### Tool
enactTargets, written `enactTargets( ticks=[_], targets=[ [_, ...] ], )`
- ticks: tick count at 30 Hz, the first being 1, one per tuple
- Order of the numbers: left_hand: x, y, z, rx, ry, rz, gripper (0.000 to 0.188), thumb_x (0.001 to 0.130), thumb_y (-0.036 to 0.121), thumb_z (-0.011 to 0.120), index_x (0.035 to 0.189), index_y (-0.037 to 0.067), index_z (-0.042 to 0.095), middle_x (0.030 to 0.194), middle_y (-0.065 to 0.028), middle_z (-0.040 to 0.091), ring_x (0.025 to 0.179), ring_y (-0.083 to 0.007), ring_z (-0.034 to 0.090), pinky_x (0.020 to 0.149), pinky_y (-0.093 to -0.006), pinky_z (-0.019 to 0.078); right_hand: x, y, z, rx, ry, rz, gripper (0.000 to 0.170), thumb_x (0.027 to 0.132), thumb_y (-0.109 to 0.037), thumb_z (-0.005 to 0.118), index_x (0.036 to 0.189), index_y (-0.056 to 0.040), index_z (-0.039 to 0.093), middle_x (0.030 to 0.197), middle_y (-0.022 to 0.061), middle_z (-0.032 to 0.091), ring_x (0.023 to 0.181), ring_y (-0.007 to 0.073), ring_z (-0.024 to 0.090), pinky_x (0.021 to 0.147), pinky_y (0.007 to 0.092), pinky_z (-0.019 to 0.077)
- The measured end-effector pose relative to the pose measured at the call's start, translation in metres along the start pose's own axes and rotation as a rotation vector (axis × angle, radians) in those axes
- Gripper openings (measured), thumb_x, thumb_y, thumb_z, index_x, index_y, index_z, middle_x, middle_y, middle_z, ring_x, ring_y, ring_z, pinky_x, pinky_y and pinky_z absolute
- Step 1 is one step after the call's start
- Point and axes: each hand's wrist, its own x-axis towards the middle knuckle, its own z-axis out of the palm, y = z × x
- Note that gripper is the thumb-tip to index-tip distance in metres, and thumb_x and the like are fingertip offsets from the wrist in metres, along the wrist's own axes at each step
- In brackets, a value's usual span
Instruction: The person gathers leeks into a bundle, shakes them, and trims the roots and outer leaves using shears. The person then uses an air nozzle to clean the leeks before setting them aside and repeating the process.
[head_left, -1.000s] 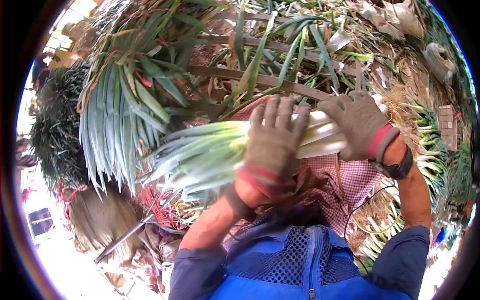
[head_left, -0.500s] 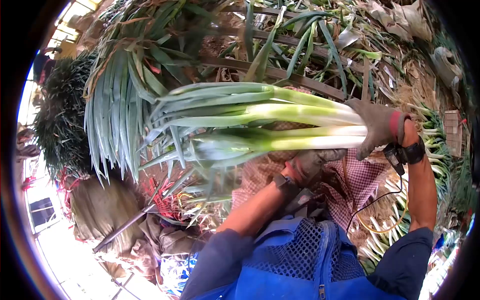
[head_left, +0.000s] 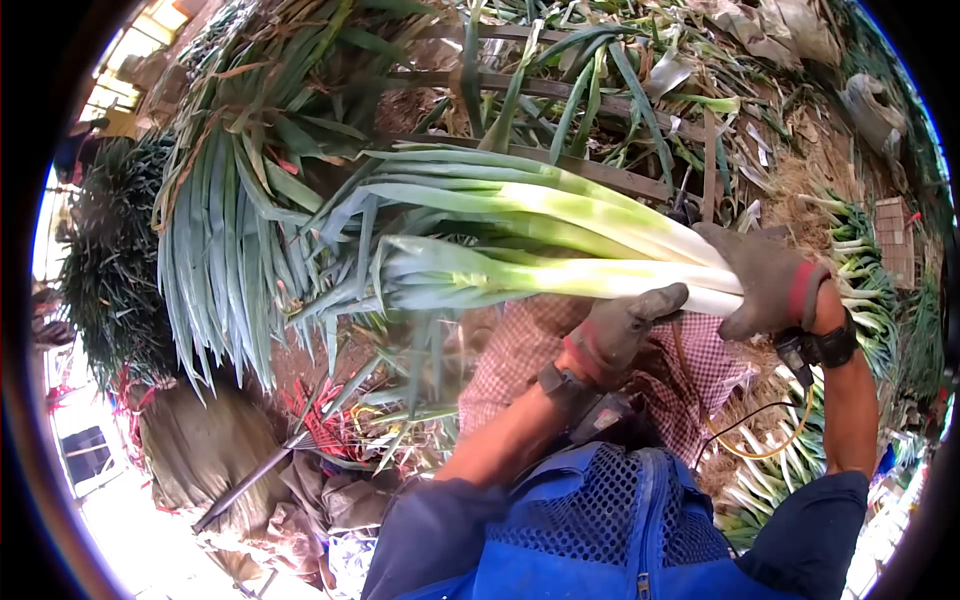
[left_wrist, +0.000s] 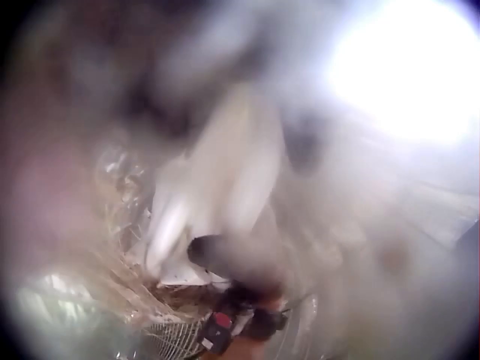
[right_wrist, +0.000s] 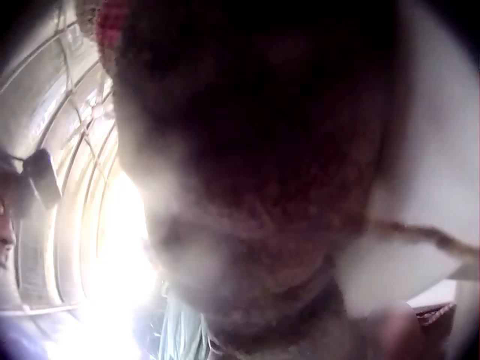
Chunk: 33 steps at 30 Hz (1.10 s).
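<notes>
In the head view a bunch of large green onions (head_left: 600,215) lies slanted across the front of the body, leaves left and white ends right. My right hand (head_left: 768,280), in a grey-brown glove with a red cuff, grips the white ends. Beneath the lower stalks is my gloved left hand (head_left: 625,328), its thumb side right at their edge. Its other fingers are hidden, so I cannot tell whether they curl round the stalks. Blurred white stalks (left_wrist: 236,161) fill the middle of the left wrist view. A dark, blurred shape covers most of the right wrist view.
A heap of green onions (head_left: 225,230) with drooping leaves stands at the left. Wooden slats (head_left: 600,175) and loose leaves lie beyond the bunch. More onions (head_left: 755,480) lie in a row at the right, near a yellow cord (head_left: 770,453). A checked cloth (head_left: 520,345) covers the lap.
My left hand has gone from on top of the stalks to beneath them, then risen to their lower edge. My right hand has shifted right and downward. The bunch now slants down towards the right.
</notes>
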Motion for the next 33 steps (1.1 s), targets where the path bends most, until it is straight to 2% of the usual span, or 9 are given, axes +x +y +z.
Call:
enactTargets(
  ticks=[3,6,12,18,21,25,28,31,33],
  targets=[
    [-0.012,-0.004,-0.009,0.15,0.026,0.04,0.037,0.108,0.023,0.067,0.135,-0.002,0.068,0.13,-0.0131,0.072,0.121,-0.0234,0.066,0.107,-0.0382,0.0523,0.004,0.001,0.018,-0.094,0.104,0.053,0.102,0.065,-0.026,0.088,0.154,-0.0017,0.044,0.129,0.0289,0.068,0.117,0.0463,0.069,0.1,0.0481,0.0566],
    [-0.024,-0.008,-0.033,0.442,-0.038,0.1,0.042,0.113,0.024,0.056,0.146,-0.002,0.061,0.145,-0.0178,0.064,0.133,-0.0271,0.061,0.118,-0.0411,0.0464,0.009,0.012,0.038,-0.153,0.245,-0.118,0.054,0.081,-0.024,0.08,0.126,-0.0012,0.063,0.116,0.0234,0.074,0.104,0.0425,0.072,0.095,0.0469,0.0572],
    [-0.041,0.002,-0.048,0.579,0.183,-0.086,0.046,0.112,0.025,0.057,0.149,-0.001,0.056,0.147,-0.0183,0.063,0.134,-0.0279,0.06,0.118,-0.0425,0.0467,0.008,0.011,0.1,-0.048,0.581,-0.077,0.038,0.076,-0.02,0.078,0.108,-0.0016,0.072,0.1,0.0178,0.077,0.092,0.0382,0.075,0.081,0.0463,0.0587],
    [-0.009,0.021,-0.012,0.91,0.081,-0.153,0.05,0.11,0.026,0.059,0.153,0.0,0.052,0.149,-0.0188,0.061,0.136,-0.0287,0.058,0.118,-0.0438,0.0469,-0.036,0.003,0.09,-0.228,1.176,0.039,0.024,0.071,-0.017,0.076,0.09,-0.002,0.081,0.084,0.0122,0.08,0.08,0.0338,0.078,0.066,0.0456,0.0603],
    [0.024,0.031,0.041,1.175,-0.113,-0.173,0.053,0.11,0.026,0.059,0.155,0.0,0.05,0.15,-0.0191,0.06,0.137,-0.0292,0.058,0.118,-0.0445,0.0471,-0.122,0.018,0.096,-0.301,1.115,0.196,0.042,0.088,-0.018,0.069,0.124,0.0046,0.068,0.092,0.011,0.075,0.082,0.0275,0.073,0.059,0.0475,0.0541],
    [0.076,0.017,0.135,1.508,-0.596,-0.202,0.057,0.109,0.027,0.061,0.157,0.001,0.047,0.151,-0.0194,0.059,0.138,-0.0297,0.057,0.118,-0.0454,0.0472,-0.21,0.046,0.144,-0.11,1.188,0.36,0.056,0.089,-0.015,0.072,0.139,0.0065,0.058,0.092,0.0119,0.07,0.083,0.0271,0.071,0.061,0.0467,0.0546],
    [0.125,-0.043,0.231,1.671,-1.266,-0.058,0.059,0.108,0.027,0.061,0.159,0.001,0.045,0.152,-0.0197,0.058,0.139,-0.0301,0.056,0.119,-0.0461,0.0474,-0.266,0.055,0.187,0.28,1.333,0.556,0.083,0.087,-0.021,0.08,0.156,0.0043,0.042,0.099,0.0136,0.067,0.089,0.0295,0.07,0.074,0.0469,0.0577],
    [0.155,-0.124,0.342,1.393,-2.039,0.287,0.062,0.107,0.028,0.062,0.161,0.001,0.043,0.153,-0.0199,0.057,0.14,-0.0305,0.055,0.119,-0.0468,0.0475,-0.27,0.085,0.23,0.442,1.684,0.699,0.095,0.083,-0.023,0.087,0.158,0.0041,0.035,0.122,0.0193,0.069,0.103,0.0345,0.072,0.088,0.0468,0.0602],
    [0.117,-0.188,0.378,1.303,-1.583,0.203,0.068,0.097,0.018,0.078,0.156,0.001,0.049,0.138,-0.0187,0.069,0.12,-0.0313,0.07,0.105,-0.0443,0.0588,-0.297,0.104,0.24,0.674,1.937,0.584,0.103,0.082,-0.016,0.088,0.16,0.0052,0.026,0.134,0.0265,0.067,0.118,0.0395,0.072,0.102,0.0466,0.0611]
  ],
)
